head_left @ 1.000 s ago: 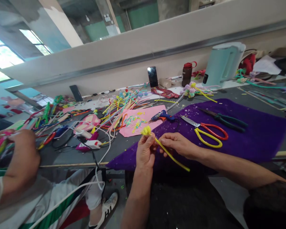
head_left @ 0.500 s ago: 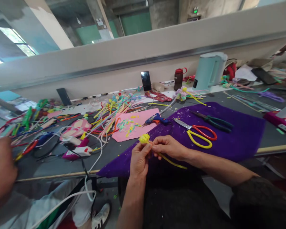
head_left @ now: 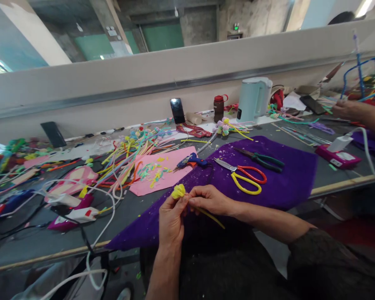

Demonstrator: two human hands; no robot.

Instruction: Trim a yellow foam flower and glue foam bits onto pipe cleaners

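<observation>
A small yellow flower (head_left: 178, 191), seemingly made of fuzzy pipe cleaner, stands between the thumb and fingers of my left hand (head_left: 172, 214). My right hand (head_left: 211, 200) is closed in a pinch at the flower's base, on its yellow stem (head_left: 213, 218), which trails down to the right. The fingertips of both hands almost meet. Beyond them a blue glue gun (head_left: 192, 160) lies at the edge of a pink sheet (head_left: 143, 186). Scissors (head_left: 242, 175) with a red and a yellow handle rest on the purple cloth (head_left: 287, 183), beside green-handled pliers (head_left: 262, 159).
Pipe cleaners (head_left: 143, 143) lie in a heap behind the pink sheet. White cables (head_left: 112, 204) run over the table's left side past power strips (head_left: 73, 216). A kettle (head_left: 253, 100), a bottle (head_left: 218, 109) and a phone (head_left: 177, 111) stand along the back. Another person's hand (head_left: 351, 110) is at far right.
The view has swung to the right, so the table's things appear further left. A co-worker's hand at left has left the view; another's hands show at right. My hands keep their pinch.
</observation>
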